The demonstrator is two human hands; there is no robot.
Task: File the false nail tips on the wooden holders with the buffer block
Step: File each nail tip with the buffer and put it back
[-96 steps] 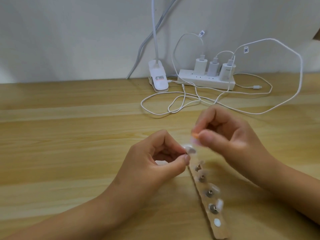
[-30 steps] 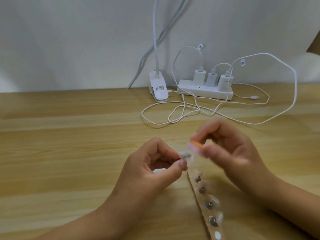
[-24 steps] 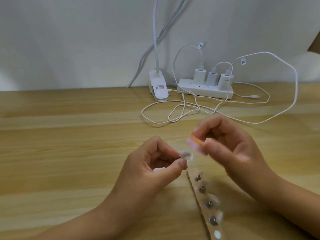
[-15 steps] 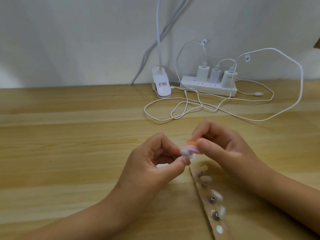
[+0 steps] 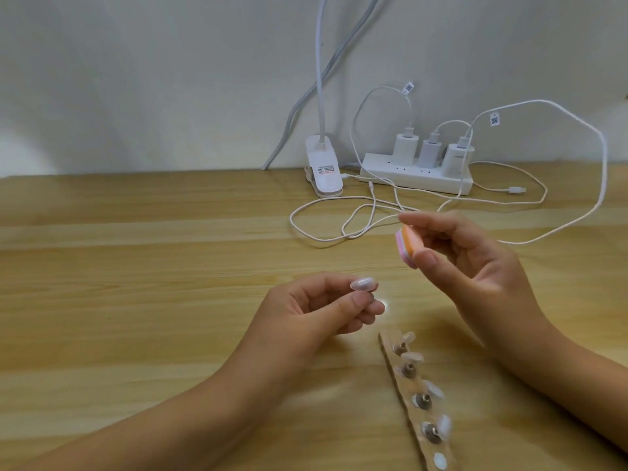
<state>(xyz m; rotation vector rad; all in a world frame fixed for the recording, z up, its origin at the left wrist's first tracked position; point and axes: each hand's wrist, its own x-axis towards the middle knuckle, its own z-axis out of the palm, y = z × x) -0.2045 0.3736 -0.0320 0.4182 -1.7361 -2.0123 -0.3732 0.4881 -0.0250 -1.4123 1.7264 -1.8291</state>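
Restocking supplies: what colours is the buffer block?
The small layered buffer block is orange and pink; head view.

QR tags on cables, nothing legible

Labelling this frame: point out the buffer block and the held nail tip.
buffer block (image 5: 413, 242): head view, orange side face.
held nail tip (image 5: 466, 284): head view, glossy top surface.

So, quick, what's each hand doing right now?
Left hand: fingers pinching a false nail tip.
Right hand: fingers pinching the buffer block, held clear of the tip.
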